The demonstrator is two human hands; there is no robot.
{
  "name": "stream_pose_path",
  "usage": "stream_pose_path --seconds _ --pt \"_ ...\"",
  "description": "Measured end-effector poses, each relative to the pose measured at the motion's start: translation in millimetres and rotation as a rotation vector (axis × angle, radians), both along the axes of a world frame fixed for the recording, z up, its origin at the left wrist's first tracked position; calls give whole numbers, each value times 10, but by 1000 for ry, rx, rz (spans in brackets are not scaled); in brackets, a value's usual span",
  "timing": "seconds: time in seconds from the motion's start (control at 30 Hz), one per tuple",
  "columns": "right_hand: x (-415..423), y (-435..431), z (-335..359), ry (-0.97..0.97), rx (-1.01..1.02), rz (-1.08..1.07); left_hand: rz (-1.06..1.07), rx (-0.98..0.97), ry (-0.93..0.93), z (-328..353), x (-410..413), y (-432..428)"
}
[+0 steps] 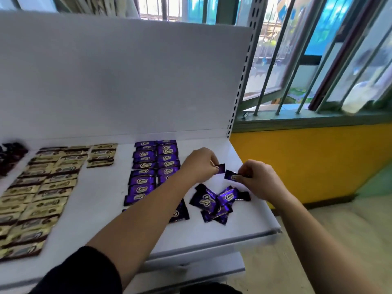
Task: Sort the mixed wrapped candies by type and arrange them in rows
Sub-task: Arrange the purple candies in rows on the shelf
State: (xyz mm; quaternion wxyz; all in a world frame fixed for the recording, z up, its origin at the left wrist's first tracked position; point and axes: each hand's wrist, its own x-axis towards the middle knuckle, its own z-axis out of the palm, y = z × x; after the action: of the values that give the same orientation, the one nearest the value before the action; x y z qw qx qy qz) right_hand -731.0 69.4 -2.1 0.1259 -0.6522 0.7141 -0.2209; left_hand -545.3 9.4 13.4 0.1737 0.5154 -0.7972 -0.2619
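On the white shelf [250, 211], purple wrapped candies lie in two rows [146, 172] at the centre, partly hidden by my left forearm. My left hand [199, 164] pinches one purple candy [220, 168] above the shelf. Beside it, my right hand [257, 179] pinches another purple candy [231, 175]. Below both hands sits a loose heap of purple candies [216, 201]. One more purple candy [180, 213] pokes out from under my left forearm. Gold wrapped candies lie in rows [36, 198] on the left.
A clump of dark red candies [10, 154] lies at the far left. The shelf's white back panel [127, 81] rises behind the rows. A barred window [307, 60] and a yellow wall [297, 162] stand to the right. The shelf's front edge [212, 245] is near.
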Motion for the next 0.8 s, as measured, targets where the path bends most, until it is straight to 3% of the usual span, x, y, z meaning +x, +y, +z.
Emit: stream_pose_path --seconds 0.13,0.33,0.5,0.67,0.8 --pt "151 86 204 -149 -112 46 62 10 96 227 499 174" --pt "873 438 331 -290 220 420 98 26 129 310 1382 918" --pt "1226 634 76 -114 194 599 117 98 68 22 1880 1414" --pt "1229 701 -140 41 10 545 122 17 -6 -235 2055 1558" --pt "1236 777 -204 55 -46 494 61 -94 -46 -340 2107 1551"
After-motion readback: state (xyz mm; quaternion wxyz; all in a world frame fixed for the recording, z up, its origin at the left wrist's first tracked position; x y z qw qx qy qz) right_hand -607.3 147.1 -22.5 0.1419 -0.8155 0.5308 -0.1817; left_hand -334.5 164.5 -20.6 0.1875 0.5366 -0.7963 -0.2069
